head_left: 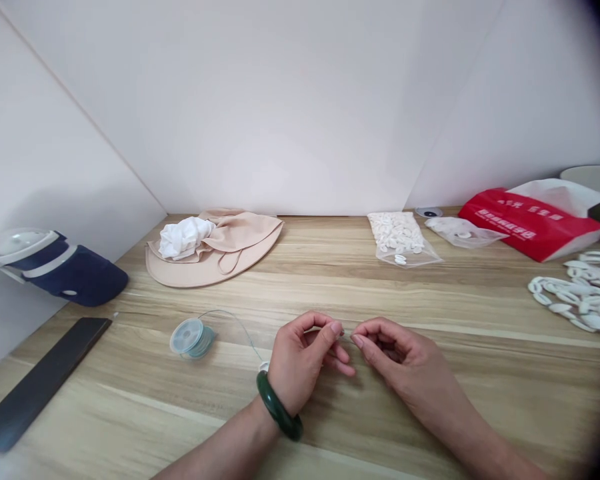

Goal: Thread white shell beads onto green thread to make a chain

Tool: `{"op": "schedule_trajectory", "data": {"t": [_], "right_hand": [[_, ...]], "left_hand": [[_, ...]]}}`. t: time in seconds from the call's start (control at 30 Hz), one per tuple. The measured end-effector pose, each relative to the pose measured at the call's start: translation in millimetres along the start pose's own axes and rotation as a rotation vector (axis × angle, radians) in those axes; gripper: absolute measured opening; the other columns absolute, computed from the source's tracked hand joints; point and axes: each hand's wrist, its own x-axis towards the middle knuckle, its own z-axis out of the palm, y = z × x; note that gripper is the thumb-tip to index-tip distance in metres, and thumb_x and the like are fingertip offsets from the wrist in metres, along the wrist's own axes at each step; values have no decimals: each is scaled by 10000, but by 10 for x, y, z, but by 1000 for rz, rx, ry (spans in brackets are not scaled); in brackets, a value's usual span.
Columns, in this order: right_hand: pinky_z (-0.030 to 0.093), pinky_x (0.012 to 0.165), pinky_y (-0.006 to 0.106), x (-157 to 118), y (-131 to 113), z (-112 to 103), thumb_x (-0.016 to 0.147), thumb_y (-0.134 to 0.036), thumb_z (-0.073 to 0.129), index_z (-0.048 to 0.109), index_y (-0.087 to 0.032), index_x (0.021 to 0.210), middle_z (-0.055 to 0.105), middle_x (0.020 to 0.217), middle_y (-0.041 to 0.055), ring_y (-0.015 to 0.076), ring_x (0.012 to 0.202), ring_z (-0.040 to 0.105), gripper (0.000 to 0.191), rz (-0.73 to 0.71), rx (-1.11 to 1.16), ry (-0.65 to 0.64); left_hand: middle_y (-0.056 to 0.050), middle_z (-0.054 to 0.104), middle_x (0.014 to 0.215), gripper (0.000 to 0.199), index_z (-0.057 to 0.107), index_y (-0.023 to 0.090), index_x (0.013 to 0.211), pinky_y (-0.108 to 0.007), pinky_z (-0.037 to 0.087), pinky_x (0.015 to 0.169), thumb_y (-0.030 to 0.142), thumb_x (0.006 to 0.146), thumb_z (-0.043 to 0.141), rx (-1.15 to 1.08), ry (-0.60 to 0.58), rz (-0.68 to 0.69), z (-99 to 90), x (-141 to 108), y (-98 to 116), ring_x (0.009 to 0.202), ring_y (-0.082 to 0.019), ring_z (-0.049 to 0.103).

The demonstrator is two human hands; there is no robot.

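Note:
In the head view, my left hand (pixel 300 353), with a dark green bangle (pixel 279 405) at its wrist, pinches thumb against index finger at the middle of the table. My right hand (pixel 405 357) makes a similar pinch just to its right. A faint bit of thin cord seems to span the small gap between the fingertips. The same pale blue-green cord (pixel 243 327) runs from a clear spool (pixel 193 338) on the left towards my left wrist. A small white piece (pixel 264 366), perhaps a shell, shows beside that wrist, partly hidden.
Behind, a bag of white shells (pixel 400 237), a smaller bag (pixel 463 232) and a red tissue pack (pixel 530 220) lie on the table. Chained white shells (pixel 580 293) are at right. A beige sun hat (pixel 220 250), dark blue bottle (pixel 75 270) and black strip (pixel 45 380) are left.

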Motion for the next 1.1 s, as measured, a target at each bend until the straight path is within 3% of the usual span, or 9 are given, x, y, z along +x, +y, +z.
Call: {"op": "schedule_trajectory", "data": {"t": [0.33,0.6,0.73,0.87,1.1], "right_hand": [[297,442,211,-15,16,23,748,-404,583,652,-189,740,350,514,-59,98,475,343,226,26,-78,75],[304,439,215,-26,23,9,769,-402,557,643,-207,735,379,499,-57,104,460,359,217,-7,-163,63],[341,456,213,-9,-17,-16,775,-384,541,621,-195,740,502,544,-35,110,490,435,208,4,-86,88],[394,480,206,8,-60,-33,755,-372,564,607,-188,730,596,619,-9,117,531,508,191,3,5,131],[390,472,200,-10,-11,-28,775,-313,543,609,-194,732,594,608,-18,109,518,493,142,-70,-45,97]], "left_hand": [[-37,657,577,208,579,102,721,-281,576,553,293,759,656,-48,5,-14,49,-38,-16,551,-166,669],[-51,686,625,185,595,93,708,-246,574,561,259,766,651,-110,18,-53,47,-29,-4,606,-176,693],[-84,719,729,153,649,68,835,-252,571,675,207,770,646,-185,-38,-95,7,-12,-5,712,-177,700],[-129,728,855,244,651,48,963,-257,560,725,135,736,673,-179,-68,-98,-27,7,-4,820,-197,692],[-137,726,834,383,619,43,1057,-283,567,676,185,714,714,-116,-44,-71,-32,19,9,788,-216,695]]}}
